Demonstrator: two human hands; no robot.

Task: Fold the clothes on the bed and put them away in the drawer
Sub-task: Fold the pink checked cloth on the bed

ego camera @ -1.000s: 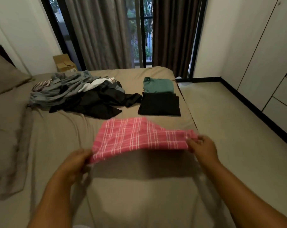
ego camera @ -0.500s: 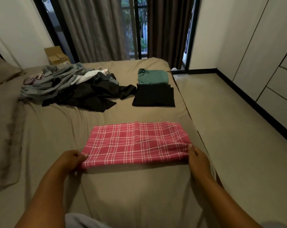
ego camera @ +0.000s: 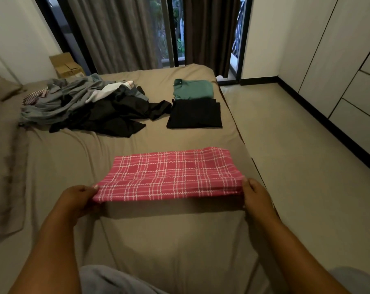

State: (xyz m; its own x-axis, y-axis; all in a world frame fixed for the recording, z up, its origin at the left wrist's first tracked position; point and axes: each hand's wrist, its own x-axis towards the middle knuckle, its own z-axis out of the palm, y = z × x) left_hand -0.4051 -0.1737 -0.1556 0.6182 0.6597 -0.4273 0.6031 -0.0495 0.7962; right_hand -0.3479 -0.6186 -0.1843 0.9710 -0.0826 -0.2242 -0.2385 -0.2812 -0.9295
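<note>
The left hand [ego camera: 78,200] pinches the near left corner of the pink plaid cloth [ego camera: 171,175], thumb on top and fingers curled under. The right hand [ego camera: 256,196] pinches the near right corner. Both forearms reach forward, roughly parallel. Between the grips the near edge is lifted, while the far part seems to lie on the bed [ego camera: 158,240]. Beyond the cloth sit a folded black garment [ego camera: 194,114] and a folded green shirt [ego camera: 193,89], with a loose pile of clothes [ego camera: 84,105] to their left.

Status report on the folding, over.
Left hand and right hand pinch near corners of pink plaid cloth. Folded, on bed. Unfolded pile far left, not obstructing.
</note>
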